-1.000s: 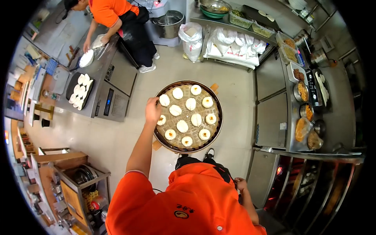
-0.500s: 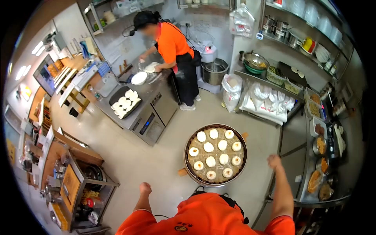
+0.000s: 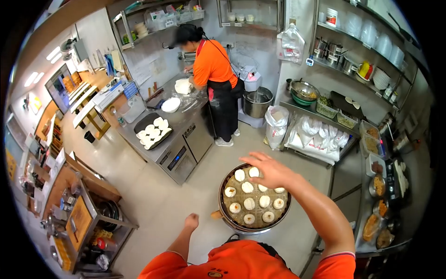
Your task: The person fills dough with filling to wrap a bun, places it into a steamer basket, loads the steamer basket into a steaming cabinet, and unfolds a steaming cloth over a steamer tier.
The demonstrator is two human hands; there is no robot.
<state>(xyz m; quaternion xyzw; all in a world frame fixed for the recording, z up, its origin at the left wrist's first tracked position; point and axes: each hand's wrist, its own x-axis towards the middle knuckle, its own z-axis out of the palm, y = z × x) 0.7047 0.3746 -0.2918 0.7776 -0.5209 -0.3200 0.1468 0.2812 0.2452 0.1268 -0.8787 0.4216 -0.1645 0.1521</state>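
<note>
A round bamboo steamer [image 3: 257,194] stands low in front of me, with several round white buns [image 3: 249,203] spaced over its mat. Some buns have an orange topping. My right hand [image 3: 270,171] reaches over the steamer's far side, fingers stretched and apart, holding nothing. It hides a few of the buns behind it; whether it touches any I cannot tell. To the left of the steamer, my left hand [image 3: 191,221] hangs in a loose fist, apart from everything, with nothing visible in it. A wooden handle [image 3: 217,215] juts from the steamer's left side.
A co-worker [image 3: 214,65] stands at the steel counter [image 3: 179,160] by white dough [image 3: 183,86], a white bowl [image 3: 171,105] and a black tray of dough pieces [image 3: 153,133]. Food containers [image 3: 375,163] line the right counter. A wooden board [image 3: 81,218] lies on the left cart.
My right hand has swung left and forward from the right side to over the steamer, its fingers opening out. My left hand has moved slightly right. The co-worker has shifted over the dough.
</note>
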